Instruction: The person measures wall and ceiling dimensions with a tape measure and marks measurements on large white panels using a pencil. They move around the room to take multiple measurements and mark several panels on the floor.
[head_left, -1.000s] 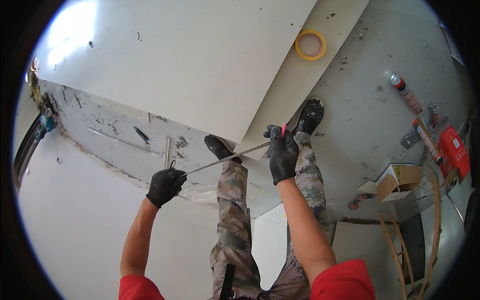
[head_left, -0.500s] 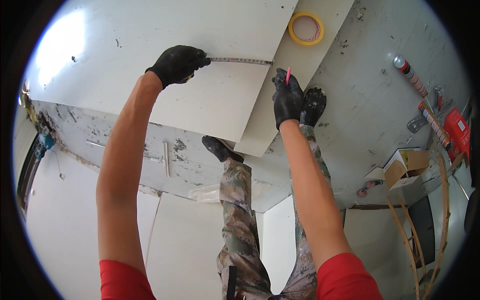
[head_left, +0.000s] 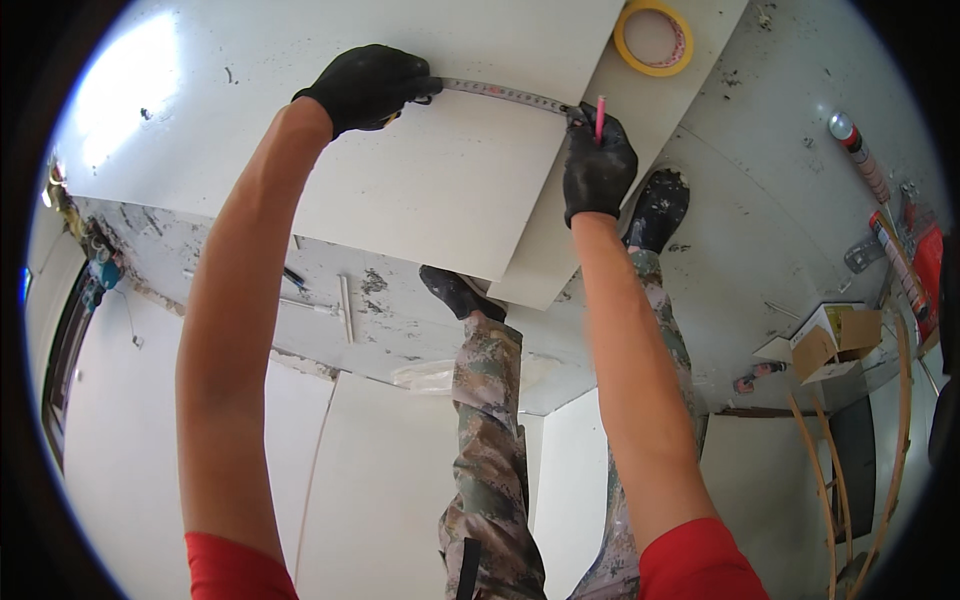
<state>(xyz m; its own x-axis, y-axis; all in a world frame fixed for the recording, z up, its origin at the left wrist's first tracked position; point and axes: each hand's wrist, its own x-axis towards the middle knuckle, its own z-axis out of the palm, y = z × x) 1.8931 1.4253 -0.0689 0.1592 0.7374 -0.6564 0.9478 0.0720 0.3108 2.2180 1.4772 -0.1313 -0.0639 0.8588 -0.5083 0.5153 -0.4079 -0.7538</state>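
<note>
My left hand [head_left: 365,85], in a black glove, is closed on a tape measure [head_left: 392,119], mostly hidden in it. The steel blade [head_left: 500,94] stretches rightward across a white panel [head_left: 420,190] to its right edge. My right hand [head_left: 600,165], also gloved, is closed round a pink pencil [head_left: 600,118] held upright, its fingertips at the blade's end. Under that edge lies a narrower cream panel [head_left: 530,286]. A yellow tape roll [head_left: 681,42] rests on it above my right hand.
My camouflage legs stand below the panels. At right lie two tubes [head_left: 860,160], a red carton [head_left: 928,280], an open cardboard box [head_left: 840,345] and wooden ladder-like pieces [head_left: 900,420]. Scattered tools [head_left: 345,305] lie on the stained floor at left, near some teal equipment [head_left: 105,270].
Both hands have moved up over the panels, the tape blade now lying nearly level across the white one. Since half a second ago, my right hand has come right and up to the blade's end.
</note>
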